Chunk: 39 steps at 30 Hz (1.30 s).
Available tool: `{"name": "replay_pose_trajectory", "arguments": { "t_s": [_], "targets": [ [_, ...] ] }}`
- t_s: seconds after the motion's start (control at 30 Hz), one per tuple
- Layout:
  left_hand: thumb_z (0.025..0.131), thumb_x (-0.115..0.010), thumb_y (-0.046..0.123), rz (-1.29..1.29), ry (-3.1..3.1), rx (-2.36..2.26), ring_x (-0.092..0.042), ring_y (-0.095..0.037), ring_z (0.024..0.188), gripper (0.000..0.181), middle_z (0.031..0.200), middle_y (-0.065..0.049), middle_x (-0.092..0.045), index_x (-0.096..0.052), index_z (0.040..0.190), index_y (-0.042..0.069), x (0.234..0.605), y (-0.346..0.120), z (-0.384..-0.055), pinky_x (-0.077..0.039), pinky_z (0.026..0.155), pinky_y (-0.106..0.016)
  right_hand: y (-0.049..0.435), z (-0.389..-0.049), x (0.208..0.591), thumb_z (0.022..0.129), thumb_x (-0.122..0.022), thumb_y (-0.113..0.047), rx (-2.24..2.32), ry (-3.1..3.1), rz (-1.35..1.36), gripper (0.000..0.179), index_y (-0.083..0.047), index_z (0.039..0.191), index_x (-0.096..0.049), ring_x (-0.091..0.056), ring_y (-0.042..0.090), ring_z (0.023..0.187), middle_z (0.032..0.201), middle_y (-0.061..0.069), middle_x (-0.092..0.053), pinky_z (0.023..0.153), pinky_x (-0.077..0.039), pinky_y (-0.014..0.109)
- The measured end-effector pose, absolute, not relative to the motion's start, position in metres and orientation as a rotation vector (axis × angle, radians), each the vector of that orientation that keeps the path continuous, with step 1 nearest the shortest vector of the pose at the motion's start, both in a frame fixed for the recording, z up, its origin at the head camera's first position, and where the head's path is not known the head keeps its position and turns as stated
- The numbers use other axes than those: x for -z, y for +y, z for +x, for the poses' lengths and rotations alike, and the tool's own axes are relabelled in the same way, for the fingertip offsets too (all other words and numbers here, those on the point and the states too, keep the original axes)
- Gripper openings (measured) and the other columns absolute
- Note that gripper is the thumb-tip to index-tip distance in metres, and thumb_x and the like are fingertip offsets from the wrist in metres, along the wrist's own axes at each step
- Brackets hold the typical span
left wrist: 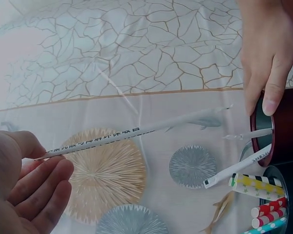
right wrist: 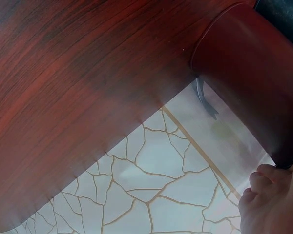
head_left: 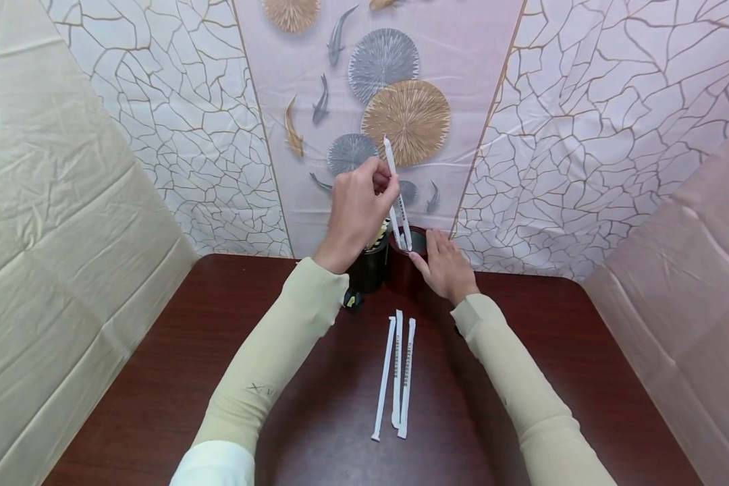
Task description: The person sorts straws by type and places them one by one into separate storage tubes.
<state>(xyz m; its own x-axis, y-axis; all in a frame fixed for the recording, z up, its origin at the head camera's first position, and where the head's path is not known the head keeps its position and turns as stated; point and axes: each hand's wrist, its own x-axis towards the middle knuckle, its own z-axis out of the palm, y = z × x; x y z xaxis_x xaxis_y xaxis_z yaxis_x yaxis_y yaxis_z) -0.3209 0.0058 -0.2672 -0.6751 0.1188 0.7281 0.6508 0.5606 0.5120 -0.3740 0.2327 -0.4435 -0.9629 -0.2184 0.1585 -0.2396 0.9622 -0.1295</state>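
Observation:
My left hand (head_left: pixel 364 206) pinches a white paper-wrapped straw (head_left: pixel 390 155) between thumb and fingers. The straw (left wrist: pixel 107 138) slants toward the mouth of a dark red cup (right wrist: pixel 249 68), its lower end near the rim. Two other wrapped straws, one of them printed (left wrist: pixel 241 165), stick out of that cup in the left wrist view. My right hand (head_left: pixel 446 266) holds the cup at its rim, thumb on the near side and fingers along the right side. Three wrapped straws (head_left: pixel 397 368) lie side by side on the table in front of the cups.
A black cup (head_left: pixel 367 273) stands left of the red one, with patterned paper straws (left wrist: pixel 268 212) in it. Beside its base lies a small black-and-yellow item (head_left: pixel 352 300). Patterned cloth (head_left: pixel 219 148) hangs behind the brown table (head_left: pixel 188 378), and beige cloth (head_left: pixel 67 223) flanks it.

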Motion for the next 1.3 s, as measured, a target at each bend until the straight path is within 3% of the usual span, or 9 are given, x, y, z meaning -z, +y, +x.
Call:
{"name": "replay_pose_trajectory", "arguments": {
  "t_s": [0.43,0.9,1.13,1.3],
  "targets": [
    [0.098,-0.070,0.014,-0.541,-2.168,1.058,-0.079,-0.015,0.081,0.010,0.090,-0.005,-0.083,-0.075,0.095,0.006,0.278,0.013,-0.340,-0.060,0.079,-0.031,0.232,-0.374,0.444,0.112,-0.025,-0.059,-0.229,-2.948,0.356,0.085,0.004,0.167,-0.013,-0.019,0.040,0.164,0.174,0.026,-0.020,0.134,-0.020,0.055],
    [0.097,-0.071,0.015,-0.496,-2.247,1.018,-0.079,-0.015,0.084,0.008,0.090,-0.002,-0.083,-0.072,0.093,0.009,0.313,0.020,-0.357,-0.061,0.082,-0.035,0.232,-0.373,0.444,0.113,-0.023,-0.059,-0.223,-2.959,0.352,0.084,0.004,0.168,-0.011,-0.017,0.041,0.164,0.175,0.026,-0.018,0.134,-0.018,0.055],
    [0.099,-0.070,0.014,-0.525,-2.303,0.997,-0.080,-0.019,0.095,0.012,0.100,-0.008,-0.083,-0.076,0.100,0.005,0.332,0.024,-0.363,-0.062,0.087,-0.035,0.232,-0.372,0.443,0.113,-0.026,-0.057,-0.226,-2.942,0.355,0.083,0.005,0.167,-0.014,-0.020,0.041,0.164,0.174,0.026,-0.021,0.133,-0.021,0.055],
    [0.100,-0.072,0.023,-0.574,-2.405,0.921,-0.078,-0.028,0.090,0.021,0.107,-0.013,-0.081,-0.076,0.104,0.003,0.339,0.025,-0.363,-0.062,0.088,-0.040,0.233,-0.374,0.445,0.113,-0.026,-0.057,-0.229,-2.939,0.366,0.083,0.005,0.167,-0.014,-0.019,0.041,0.164,0.174,0.027,-0.021,0.133,-0.020,0.056]
  ]
}}
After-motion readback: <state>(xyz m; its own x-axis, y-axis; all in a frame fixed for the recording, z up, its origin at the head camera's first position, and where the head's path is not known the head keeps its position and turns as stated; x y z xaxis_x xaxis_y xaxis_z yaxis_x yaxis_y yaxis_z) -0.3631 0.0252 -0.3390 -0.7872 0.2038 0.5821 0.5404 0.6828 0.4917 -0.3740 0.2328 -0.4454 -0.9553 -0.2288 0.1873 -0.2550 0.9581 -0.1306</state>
